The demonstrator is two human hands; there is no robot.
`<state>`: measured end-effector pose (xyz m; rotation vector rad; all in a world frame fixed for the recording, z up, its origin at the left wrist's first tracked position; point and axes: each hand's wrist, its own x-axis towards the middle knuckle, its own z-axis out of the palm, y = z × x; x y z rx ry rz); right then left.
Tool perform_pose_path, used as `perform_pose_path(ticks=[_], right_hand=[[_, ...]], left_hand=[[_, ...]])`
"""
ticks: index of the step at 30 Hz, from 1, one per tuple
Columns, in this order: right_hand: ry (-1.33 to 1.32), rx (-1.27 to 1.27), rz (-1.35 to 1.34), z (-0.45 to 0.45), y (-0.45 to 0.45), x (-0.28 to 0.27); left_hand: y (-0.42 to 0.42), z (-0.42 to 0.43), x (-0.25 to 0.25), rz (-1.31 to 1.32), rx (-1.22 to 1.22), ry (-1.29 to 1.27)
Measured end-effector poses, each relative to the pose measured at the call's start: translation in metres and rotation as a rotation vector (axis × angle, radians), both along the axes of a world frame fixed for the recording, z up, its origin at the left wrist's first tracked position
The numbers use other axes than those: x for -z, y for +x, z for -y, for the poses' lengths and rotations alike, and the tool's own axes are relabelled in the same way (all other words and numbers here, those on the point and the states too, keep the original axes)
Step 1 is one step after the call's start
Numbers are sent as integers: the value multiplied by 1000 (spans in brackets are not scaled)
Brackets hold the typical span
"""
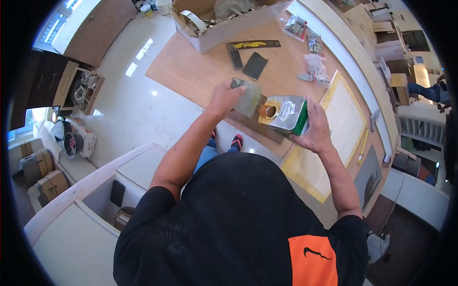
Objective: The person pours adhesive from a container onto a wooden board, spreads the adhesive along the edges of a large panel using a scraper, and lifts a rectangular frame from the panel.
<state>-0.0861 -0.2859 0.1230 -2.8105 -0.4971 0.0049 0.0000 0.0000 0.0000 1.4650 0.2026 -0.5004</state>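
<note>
My left hand [224, 100] pinches a flat, translucent sheet-like piece [249, 99] with a darker upper edge; its exact kind is unclear. My right hand [315, 128] grips a rectangular metal can [293, 106] with a green side, tilted toward the left. Yellow-brown residue surrounds the can's round opening [271, 111], and a handle is on its top. The sheet is just left of the can; whether they touch I cannot tell. Beneath both lies a brown strip of board [257, 127]. Farther off are a dark flat piece [255, 66] and a dark strip smeared with yellow [253, 44].
A cardboard box [210, 40] of mixed hardware stands at the table's far side. Several plastic bags of small parts [316, 66] lie right of it. A white panel edged with yellow tape [341, 121] is at the right. An open drawer [83, 90] juts out at the left.
</note>
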Motion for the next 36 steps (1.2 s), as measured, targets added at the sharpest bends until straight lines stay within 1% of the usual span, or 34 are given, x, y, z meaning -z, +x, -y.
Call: perform_pose_path(ticks=[2, 3, 5, 7, 9, 11, 13, 14, 15, 18, 20, 23, 26, 29, 30, 32, 34, 35, 36], right_hand=[[1, 11, -3, -1, 1, -4], [28, 18, -30, -5, -6, 3], [16, 33, -29, -3, -3, 1], [8, 46, -23, 1, -4, -3], [27, 57, 7, 1, -4, -1], [57, 73, 46, 2, -8, 0], [71, 71, 46, 1, -13, -3], [80, 74, 47, 2, -14, -4], [118, 102, 51, 6, -14, -4], [232, 175, 47, 13, -19, -4], [213, 185, 54, 16, -22, -5], [174, 202, 29, 19, -28, -2], [136, 207, 16, 25, -30, 1], [123, 229, -6, 31, -36, 4], [123, 239, -14, 32, -37, 5], [119, 236, 8, 34, -39, 7], [121, 233, 15, 36, -42, 8], [126, 228, 16, 36, -43, 8], [131, 222, 20, 37, -42, 8]], left_hand=[[4, -1, -17, -68, -29, -54], [-4, -9, -20, -94, -35, -34], [4, -6, -22, -94, -42, -60], [2, 5, -18, -159, -18, -137], [0, 16, -5, -163, 4, -153], [-10, 33, 28, -123, 29, -125], [-8, 27, 59, 61, 106, 241], [-5, 24, 70, 106, 123, 326], [-2, 20, 71, 150, 137, 412], [0, 8, 64, 104, 89, 356], [-6, 5, 51, 46, 45, 265], [-3, -1, 62, 73, 68, 393], [0, 2, 81, 129, 65, 437], [-1, 6, 88, 241, 76, 468], [-1, 8, 81, 208, 63, 409], [-6, 18, 48, 142, 41, 290], [-12, 29, -2, -23, 38, 73], [-16, 35, -17, -105, 32, -35], [-20, 39, -21, -132, 70, -26]])
